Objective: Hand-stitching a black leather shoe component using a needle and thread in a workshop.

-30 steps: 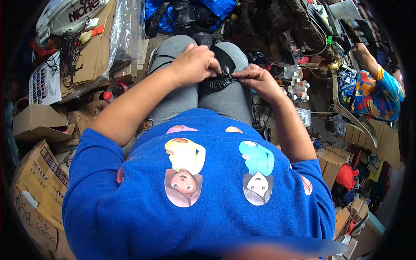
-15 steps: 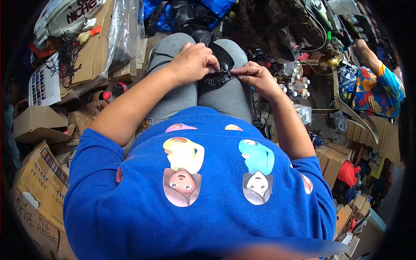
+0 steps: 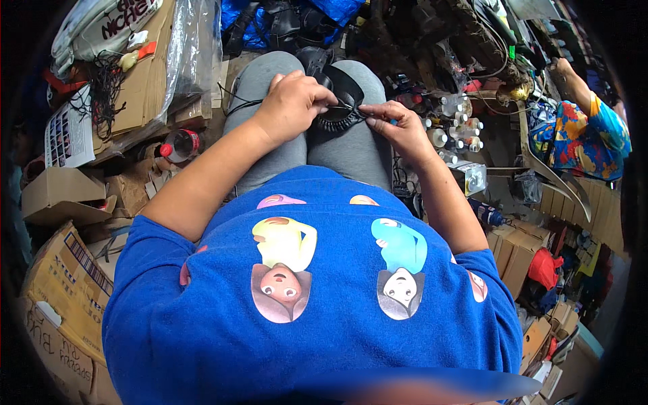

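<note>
A black leather shoe (image 3: pixel 333 124) with a ridged, pleated edge lies across my lap between my grey-clad thighs. Over its upper part, my left hand (image 3: pixel 292 106) is closed, its thumb and fingertips pinching a thin strand that runs toward the shoe's edge. On the other side my right hand (image 3: pixel 399 127) pinches the shoe's edge between thumb and forefinger. Another stretch of black cord (image 3: pixel 244 102) crosses my left thigh and goes out of sight behind my left hand. Whether a needle is between the left fingertips is too small to tell.
Cardboard boxes (image 3: pixel 64 196) and a red-capped bottle (image 3: pixel 179 146) crowd my left. Several small bottles (image 3: pixel 466 131) stand at my right, near a curved blade-like piece (image 3: pixel 550 177). Another person's patterned sleeve (image 3: pixel 586 135) shows at far right. Black shoes (image 3: pixel 282 27) lie on blue plastic ahead.
My left hand has shifted slightly left, and the strand between it and the shoe shows more. The cord on my left thigh now sticks out farther left. My right hand stays at the edge.
</note>
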Tool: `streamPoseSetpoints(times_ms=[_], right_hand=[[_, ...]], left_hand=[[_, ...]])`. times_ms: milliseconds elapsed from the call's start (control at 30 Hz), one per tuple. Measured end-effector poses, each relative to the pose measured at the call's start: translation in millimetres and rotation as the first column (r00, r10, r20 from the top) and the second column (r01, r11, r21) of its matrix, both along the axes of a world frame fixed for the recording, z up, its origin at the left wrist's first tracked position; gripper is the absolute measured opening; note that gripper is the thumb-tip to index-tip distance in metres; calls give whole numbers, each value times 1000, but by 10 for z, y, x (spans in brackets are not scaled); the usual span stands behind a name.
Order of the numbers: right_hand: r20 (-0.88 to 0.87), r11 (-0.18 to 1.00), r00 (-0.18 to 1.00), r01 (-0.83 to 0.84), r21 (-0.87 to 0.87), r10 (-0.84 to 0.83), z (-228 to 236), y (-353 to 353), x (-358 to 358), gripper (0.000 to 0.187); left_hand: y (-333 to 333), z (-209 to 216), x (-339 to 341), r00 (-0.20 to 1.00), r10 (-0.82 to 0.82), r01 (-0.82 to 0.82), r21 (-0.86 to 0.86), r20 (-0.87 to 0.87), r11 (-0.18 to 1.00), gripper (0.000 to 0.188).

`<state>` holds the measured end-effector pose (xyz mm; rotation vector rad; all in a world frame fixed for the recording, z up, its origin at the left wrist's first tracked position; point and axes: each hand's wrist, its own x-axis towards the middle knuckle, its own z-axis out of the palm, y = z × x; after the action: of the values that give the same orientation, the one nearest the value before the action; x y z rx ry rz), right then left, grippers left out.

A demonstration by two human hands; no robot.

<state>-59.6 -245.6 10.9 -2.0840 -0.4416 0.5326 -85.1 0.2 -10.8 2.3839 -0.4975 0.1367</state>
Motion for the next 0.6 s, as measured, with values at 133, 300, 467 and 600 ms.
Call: streamPoseSetpoints(times_ms=[133, 300, 467, 600], right_hand=[[-234, 980, 970, 108, 166, -67, -72, -5, 24, 24], [-448, 964, 889, 195, 179, -97, -42, -17, 51, 25], [-113, 998, 993, 22, 63, -15, -9, -19, -10, 25], [-115, 998, 993, 25, 61, -17, 0, -45, 8, 25]], left_hand=[[-51, 13, 32, 994, 22, -26, -40, -107, 999, 18], [-61, 60, 36, 988, 23, -29, -38, -155, 999, 18], [-15, 14, -37, 1000, -21, 21, 12, -6, 1000, 18], [2, 4, -18, 999, -31, 31, 28, -4, 999, 20]])
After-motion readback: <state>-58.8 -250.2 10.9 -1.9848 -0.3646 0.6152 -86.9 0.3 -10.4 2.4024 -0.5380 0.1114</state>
